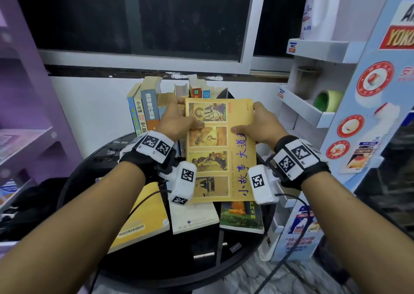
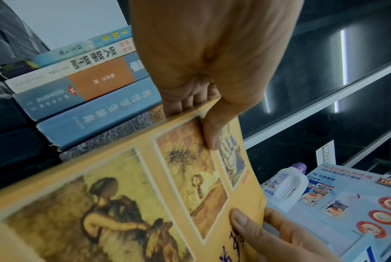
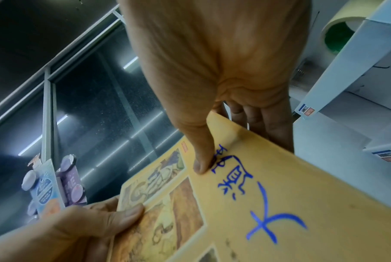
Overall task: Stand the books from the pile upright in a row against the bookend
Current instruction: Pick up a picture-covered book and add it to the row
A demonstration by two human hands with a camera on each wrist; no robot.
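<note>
Both my hands hold a thin yellow book (image 1: pixel 215 150) with painted panels and blue brush writing, lifted flat above the round black table (image 1: pixel 156 262). My left hand (image 1: pixel 187 114) pinches its upper left edge, thumb on the cover (image 2: pixel 212 136) and fingers underneath. My right hand (image 1: pixel 246 118) grips the upper right edge the same way, thumb (image 3: pixel 201 163) on the writing. Behind the book, several books (image 1: pixel 145 109) stand upright in a row (image 2: pixel 88 99) against the wall. A dark curved piece (image 1: pixel 227 94) at the row's right end may be the bookend. Three books (image 1: pixel 195 219) lie flat below.
A purple shelf unit (image 1: pixel 26 118) stands at the left. A white display rack (image 1: pixel 311 112) with a green tape roll (image 1: pixel 324 100) stands close on the right. Cables cross the table near my wrists. A dark window runs along the back wall.
</note>
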